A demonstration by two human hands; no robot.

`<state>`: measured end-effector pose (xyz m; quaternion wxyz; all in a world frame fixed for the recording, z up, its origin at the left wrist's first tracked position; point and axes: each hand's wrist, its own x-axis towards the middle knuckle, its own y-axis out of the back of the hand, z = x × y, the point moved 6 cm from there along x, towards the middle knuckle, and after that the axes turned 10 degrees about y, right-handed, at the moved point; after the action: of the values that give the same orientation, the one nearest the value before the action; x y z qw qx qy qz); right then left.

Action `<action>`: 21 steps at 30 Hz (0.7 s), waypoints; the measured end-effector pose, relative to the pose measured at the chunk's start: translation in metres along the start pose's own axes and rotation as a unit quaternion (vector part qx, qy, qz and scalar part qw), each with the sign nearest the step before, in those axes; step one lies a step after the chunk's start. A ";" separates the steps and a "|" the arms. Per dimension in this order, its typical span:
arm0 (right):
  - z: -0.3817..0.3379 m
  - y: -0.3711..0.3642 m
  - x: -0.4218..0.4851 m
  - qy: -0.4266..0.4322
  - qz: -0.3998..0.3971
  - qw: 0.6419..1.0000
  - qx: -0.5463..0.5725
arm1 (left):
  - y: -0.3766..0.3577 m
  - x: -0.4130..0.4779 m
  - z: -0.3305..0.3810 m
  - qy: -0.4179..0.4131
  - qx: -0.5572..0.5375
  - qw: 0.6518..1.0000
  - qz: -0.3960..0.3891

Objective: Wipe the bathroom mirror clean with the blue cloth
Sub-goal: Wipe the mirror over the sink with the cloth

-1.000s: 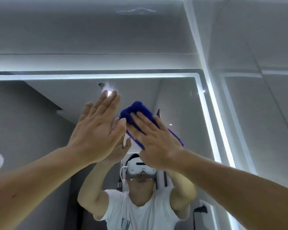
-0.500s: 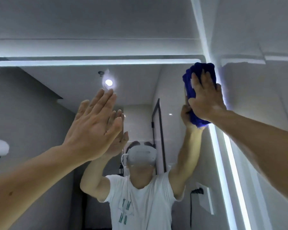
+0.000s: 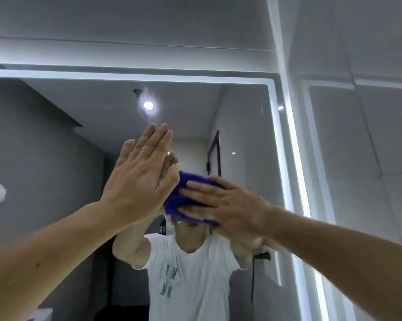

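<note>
Head view: the blue cloth (image 3: 177,196) sits mid-mirror (image 3: 241,126), blurred and largely covered by the right hand (image 3: 229,206), whose straight, spread fingers press it to the glass. The left hand (image 3: 138,179) lies flat just beside it, holding nothing. Teal lettering on the reflected T-shirt (image 3: 190,274) is unreadable.

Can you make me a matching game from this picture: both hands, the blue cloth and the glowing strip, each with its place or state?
Things:
1. left hand
2. right hand
3. blue cloth
4. glowing strip

Descriptions:
A. bunched under spread fingers
B. runs down the right edge of the mirror
C. fingers straight, pointing up, holding nothing
D. presses the cloth on the mirror

Pairs: 1-C, 2-D, 3-A, 4-B
</note>
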<state>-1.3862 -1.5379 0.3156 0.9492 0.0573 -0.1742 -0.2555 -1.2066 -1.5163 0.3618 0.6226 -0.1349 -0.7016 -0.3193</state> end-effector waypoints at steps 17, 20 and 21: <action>-0.107 0.005 0.048 0.127 0.010 0.991 0.030 | 0.028 -0.019 -0.058 0.022 0.017 1.000 0.004; -0.035 0.006 0.047 0.044 -0.017 0.999 0.005 | 0.032 -0.019 -0.063 0.025 0.027 0.999 0.001; 0.000 0.010 0.050 -0.046 -0.009 0.999 0.012 | 0.034 -0.018 -0.064 0.027 0.027 0.999 0.003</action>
<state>-1.3411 -1.5543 0.3326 0.9371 0.0582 -0.2207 -0.2643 -1.1328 -1.5260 0.3552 0.6459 -0.1113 -0.6921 -0.3024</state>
